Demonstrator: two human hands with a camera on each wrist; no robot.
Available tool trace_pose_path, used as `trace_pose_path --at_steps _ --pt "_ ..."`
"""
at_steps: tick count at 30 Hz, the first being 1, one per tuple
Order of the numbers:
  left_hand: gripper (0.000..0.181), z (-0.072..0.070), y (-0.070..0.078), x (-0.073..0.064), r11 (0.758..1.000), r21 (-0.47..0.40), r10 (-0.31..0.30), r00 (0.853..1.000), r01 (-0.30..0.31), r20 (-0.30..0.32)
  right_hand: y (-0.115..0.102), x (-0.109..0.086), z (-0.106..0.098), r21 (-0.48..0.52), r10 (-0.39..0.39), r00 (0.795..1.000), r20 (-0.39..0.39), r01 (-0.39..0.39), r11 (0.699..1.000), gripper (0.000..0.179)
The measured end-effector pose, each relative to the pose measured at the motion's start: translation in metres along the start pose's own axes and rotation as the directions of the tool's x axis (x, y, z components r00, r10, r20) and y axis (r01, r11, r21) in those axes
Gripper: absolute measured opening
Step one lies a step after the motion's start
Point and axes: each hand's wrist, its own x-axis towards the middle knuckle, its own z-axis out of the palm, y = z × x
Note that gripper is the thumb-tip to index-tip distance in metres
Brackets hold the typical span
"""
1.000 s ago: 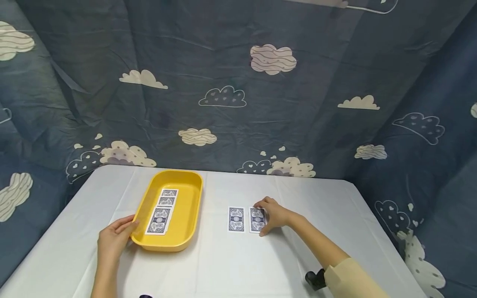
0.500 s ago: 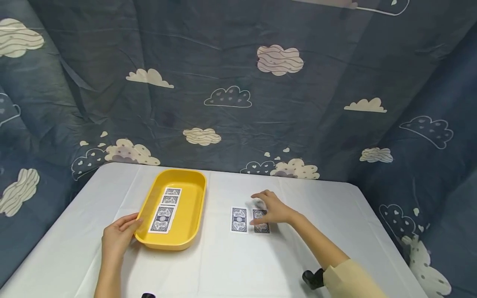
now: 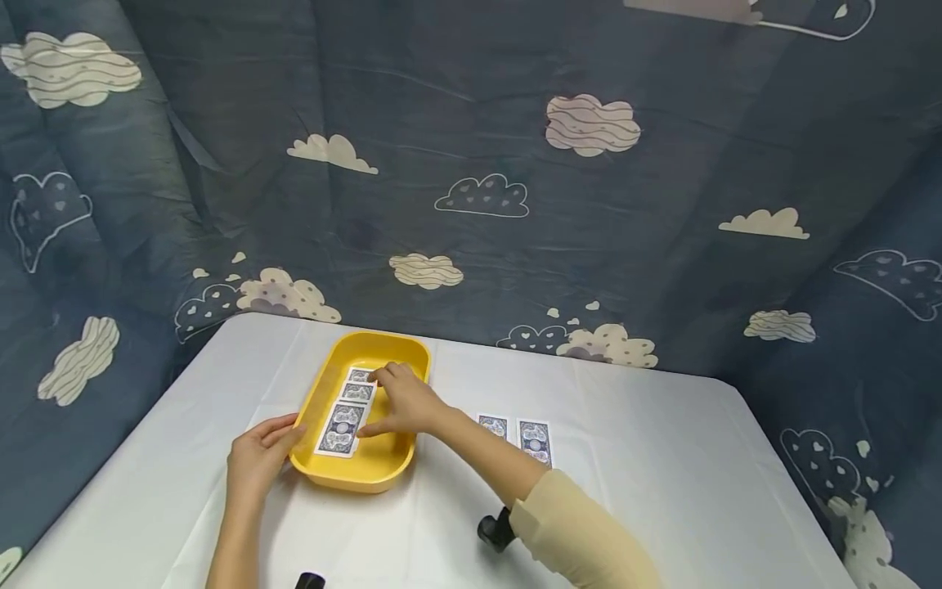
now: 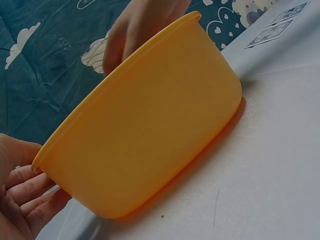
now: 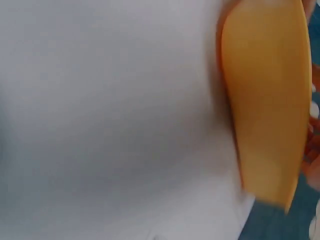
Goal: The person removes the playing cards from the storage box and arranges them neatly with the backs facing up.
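Observation:
A yellow plastic tray [image 3: 349, 481] stands on the white-covered table, with several blue-backed playing cards [image 3: 341, 429] overlapping in a row inside. My left hand [image 3: 257, 458] grips its near-left rim. In the left wrist view, the fingers of that left hand [image 4: 22, 192] lie against the outer wall. Reaching over the right side, my right hand [image 3: 408, 405] has thumb and fingers spread apart beside the cards; whether it pinches a card cannot be made out. The right wrist view is blurred and shows mainly the tray's outer wall [image 5: 265, 100].
Two more face-down playing cards, a right one [image 3: 535, 442] and a left one [image 3: 491, 424] partly covered by my right forearm, lie side by side on the table. A dark cloud-print curtain [image 3: 471, 262] hangs behind and along the sides.
My right hand has moved left from above the right-hand table card to the inside of the tray. My left hand stays on the rim. The head view has shifted slightly.

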Motion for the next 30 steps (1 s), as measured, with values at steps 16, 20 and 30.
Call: trace_pose_path --at_steps 16,20,30 --pt "0.038 0.0 0.014 -0.008 0.998 -0.069 0.01 1.0 -0.01 -0.009 -0.026 0.036 0.044 -0.087 0.168 0.981 0.095 -0.16 0.983 0.087" --pt "0.038 0.001 0.018 -0.009 1.0 -0.024 -0.003 1.0 0.002 -0.013 -0.028 0.037 0.043 -0.052 0.168 0.982 0.091 -0.164 0.985 0.086" --pt "0.041 -0.002 0.021 -0.011 0.999 0.02 -0.051 0.999 0.051 -0.003 -0.027 0.029 0.034 -0.004 0.112 0.993 0.044 -0.112 0.994 0.094"
